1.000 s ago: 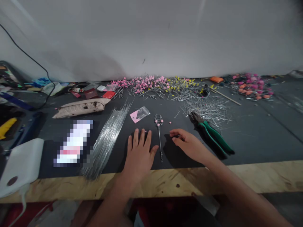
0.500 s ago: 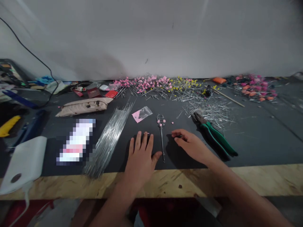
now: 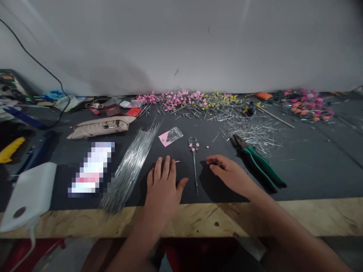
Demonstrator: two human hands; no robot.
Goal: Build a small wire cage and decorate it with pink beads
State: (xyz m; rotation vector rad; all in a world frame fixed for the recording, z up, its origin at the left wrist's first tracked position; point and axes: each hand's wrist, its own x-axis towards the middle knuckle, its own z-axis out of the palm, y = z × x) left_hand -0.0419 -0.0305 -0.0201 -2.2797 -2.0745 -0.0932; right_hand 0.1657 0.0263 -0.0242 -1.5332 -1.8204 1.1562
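My left hand (image 3: 162, 185) lies palm down over the dark tabletop, fingers stretched out, holding nothing. A thin pink strip (image 3: 177, 161) shows just past its fingertips. Between my hands is a twisted wire stem (image 3: 194, 172), with a small wire loop frame (image 3: 193, 141) and pink clay-like bits at its far end; neither hand touches it. My right hand (image 3: 228, 172) rests on its side right of the stem, fingers loosely bent and thumb apart, with nothing visible in it. A small pink ball (image 3: 207, 147) sits beyond its fingertips.
Green-handled pliers (image 3: 259, 164) lie right of my right hand, near loose cut wires (image 3: 252, 132). Left are a long wire bundle (image 3: 132, 164), a blurred-out phone (image 3: 92, 168) and a white power bank (image 3: 31, 196). A plastic bag (image 3: 170, 136) lies ahead; pink-tipped wires (image 3: 181, 100) line the wall.
My left hand has shifted left, away from the wire stem, exposing more of the pink strip. My right hand stays nearly still. The view has shifted very slightly.
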